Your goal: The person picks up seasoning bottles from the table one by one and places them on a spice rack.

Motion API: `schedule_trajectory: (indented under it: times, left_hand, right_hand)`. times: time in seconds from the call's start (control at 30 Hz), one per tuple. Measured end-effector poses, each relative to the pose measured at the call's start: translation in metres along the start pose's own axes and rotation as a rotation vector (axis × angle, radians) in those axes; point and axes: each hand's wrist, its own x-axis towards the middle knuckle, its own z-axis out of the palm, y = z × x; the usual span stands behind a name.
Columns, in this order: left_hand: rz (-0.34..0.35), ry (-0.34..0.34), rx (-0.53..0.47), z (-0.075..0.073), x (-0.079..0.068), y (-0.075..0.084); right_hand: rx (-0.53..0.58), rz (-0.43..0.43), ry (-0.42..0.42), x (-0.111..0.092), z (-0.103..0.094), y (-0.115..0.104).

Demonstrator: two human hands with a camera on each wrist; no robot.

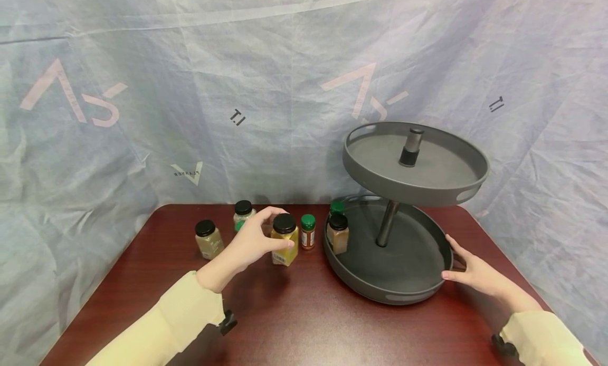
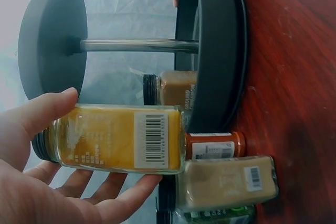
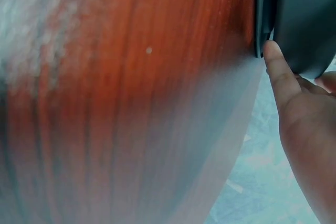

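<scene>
My left hand (image 1: 256, 239) grips a square glass spice jar (image 1: 285, 250) of yellow powder with a black lid, thumb on one side and fingers on the other. In the left wrist view, this yellow jar shows a barcode label. To its right stands a two-tier grey turntable rack (image 1: 394, 297). The right hand (image 1: 480, 273) touches the outer wall of the lower tier with thumb and fingers spread. At the left of that tier stand a brown spice jar (image 1: 339, 241) with a black lid and, partly hidden behind it, a green-lidded jar (image 1: 337, 206).
A small green-lidded jar (image 1: 307, 238) stands between the yellow jar and the rack. Left are a beige spice jar (image 1: 210, 244) and a black-lidded jar (image 1: 244, 210), with another green lid (image 1: 239, 225) partly behind my left hand. A grey cloth (image 1: 285, 92) hangs behind the table (image 1: 304, 324).
</scene>
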Motion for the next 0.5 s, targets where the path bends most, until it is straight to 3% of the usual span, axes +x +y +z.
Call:
schedule_trajectory:
  times: [0.5]
  left_hand:
    - [-0.056,-0.009,-0.031,0.012,0.025,0.019]
  right_hand:
    - [0.015,-0.01,0.002,0.0,0.0,-0.001]
